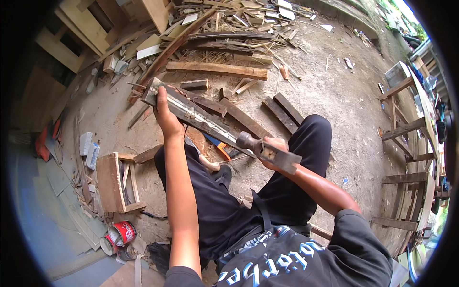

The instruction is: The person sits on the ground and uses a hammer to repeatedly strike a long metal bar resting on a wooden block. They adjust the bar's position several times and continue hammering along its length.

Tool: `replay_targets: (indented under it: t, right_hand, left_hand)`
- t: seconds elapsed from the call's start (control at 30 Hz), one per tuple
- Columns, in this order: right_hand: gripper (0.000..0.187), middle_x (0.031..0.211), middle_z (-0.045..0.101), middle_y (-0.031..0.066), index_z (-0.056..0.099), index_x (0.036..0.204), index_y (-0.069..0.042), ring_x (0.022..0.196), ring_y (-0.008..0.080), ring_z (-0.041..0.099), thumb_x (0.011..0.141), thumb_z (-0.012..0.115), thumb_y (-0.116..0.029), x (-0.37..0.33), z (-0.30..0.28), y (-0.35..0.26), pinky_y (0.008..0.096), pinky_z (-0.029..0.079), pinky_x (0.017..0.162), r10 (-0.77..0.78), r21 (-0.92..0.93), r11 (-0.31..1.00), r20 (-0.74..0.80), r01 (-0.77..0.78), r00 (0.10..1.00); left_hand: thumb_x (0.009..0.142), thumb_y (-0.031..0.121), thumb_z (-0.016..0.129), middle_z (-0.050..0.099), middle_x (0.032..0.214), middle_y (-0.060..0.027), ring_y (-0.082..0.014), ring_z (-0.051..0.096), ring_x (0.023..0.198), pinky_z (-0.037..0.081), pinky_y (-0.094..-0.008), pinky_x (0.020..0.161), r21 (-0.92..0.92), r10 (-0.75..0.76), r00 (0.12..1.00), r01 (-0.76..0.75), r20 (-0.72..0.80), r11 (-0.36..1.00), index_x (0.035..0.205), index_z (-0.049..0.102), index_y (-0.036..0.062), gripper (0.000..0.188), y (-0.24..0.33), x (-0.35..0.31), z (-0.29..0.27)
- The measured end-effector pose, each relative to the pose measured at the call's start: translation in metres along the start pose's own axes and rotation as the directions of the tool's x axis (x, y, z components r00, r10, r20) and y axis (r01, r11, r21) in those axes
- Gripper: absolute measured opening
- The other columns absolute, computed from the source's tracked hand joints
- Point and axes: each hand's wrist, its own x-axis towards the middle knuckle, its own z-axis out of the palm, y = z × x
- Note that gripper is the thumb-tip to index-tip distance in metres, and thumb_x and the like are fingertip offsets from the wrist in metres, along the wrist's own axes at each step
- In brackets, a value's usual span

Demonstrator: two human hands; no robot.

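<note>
My left hand (168, 119) is closed around the upper end of a worn wooden beam (191, 115), thumb lying along its face. The beam slants down to the right in front of my knees, with pale streaks along its side. A thin nail-like piece (136, 85) juts out by its far left end. My right hand (273, 148) grips a hammer with a steel head (287, 161), held near the beam's lower end; its handle is mostly hidden. Below the beam lie a tool with an orange and blue handle (221, 149) and a curved wooden handle (209, 164).
Loose timbers (217, 70) and a scrap heap (244, 14) lie ahead. A small wooden box frame (119, 184) stands left, near red cans (122, 233). Pale blocks (92, 155) lie beyond it. A wooden bench (406, 129) runs along the right. My bent knees (315, 134) flank the beam.
</note>
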Motion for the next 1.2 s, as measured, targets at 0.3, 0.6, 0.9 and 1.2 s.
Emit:
replay_targets:
  t: [0.3, 0.6, 0.9, 1.2]
  right_hand:
    - [0.026, 0.072, 0.061, 0.0137, 0.061, 0.088, -0.003, 0.063, 0.0314, 0.065, 0.083, 0.079, -0.022, -0.009, -0.017, -0.007, 0.0365, 0.048, 0.059, -0.025, -0.06, 0.998, -0.032, 0.023, 0.999]
    - [0.021, 0.076, 0.063, 0.0134, 0.063, 0.086, -0.008, 0.074, 0.0356, 0.066, 0.076, 0.08, -0.016, 0.041, -0.036, -0.028, 0.0468, 0.051, 0.065, -0.111, -0.607, 0.784, -0.343, -0.13, 0.933]
    - [0.019, 0.081, 0.067, 0.0137, 0.066, 0.091, -0.007, 0.078, 0.0366, 0.067, 0.077, 0.078, -0.009, 0.066, -0.043, -0.035, 0.0455, 0.051, 0.069, -0.196, -0.617, 0.772, -0.462, -0.155, 0.865]
    - [0.016, 0.077, 0.065, 0.0166, 0.065, 0.09, -0.006, 0.073, 0.0389, 0.067, 0.079, 0.077, -0.007, 0.071, -0.049, -0.044, 0.0461, 0.051, 0.064, -0.142, -0.521, 0.828, -0.555, -0.209, 0.82]
  left_hand:
    - [0.094, 0.026, 0.071, 0.067, 0.094, -0.0065, -0.0182, 0.067, 0.086, 0.056, -0.0357, 0.078, 0.112, 0.117, 0.993, -0.115, -0.01, 0.987, 0.11, 0.066, 0.0049, 0.027, 0.007, -0.057, 0.038]
    - [0.083, 0.016, 0.091, 0.064, 0.089, 0.0, -0.0124, 0.059, 0.078, 0.049, -0.0286, 0.076, 0.264, 0.182, 0.97, -0.22, 0.158, 0.939, 0.098, 0.064, 0.0045, 0.033, 0.04, -0.112, 0.083]
    - [0.079, 0.007, 0.09, 0.067, 0.079, -0.0012, -0.0125, 0.06, 0.068, 0.051, -0.0291, 0.066, 0.353, 0.149, 0.943, -0.254, 0.298, 0.901, 0.09, 0.064, 0.0004, 0.029, 0.051, -0.144, 0.112]
    - [0.082, 0.01, 0.089, 0.063, 0.077, -0.0003, -0.0119, 0.056, 0.068, 0.049, -0.0295, 0.065, 0.442, 0.168, 0.894, -0.36, 0.416, 0.822, 0.092, 0.063, -0.0003, 0.029, 0.048, -0.151, 0.11]
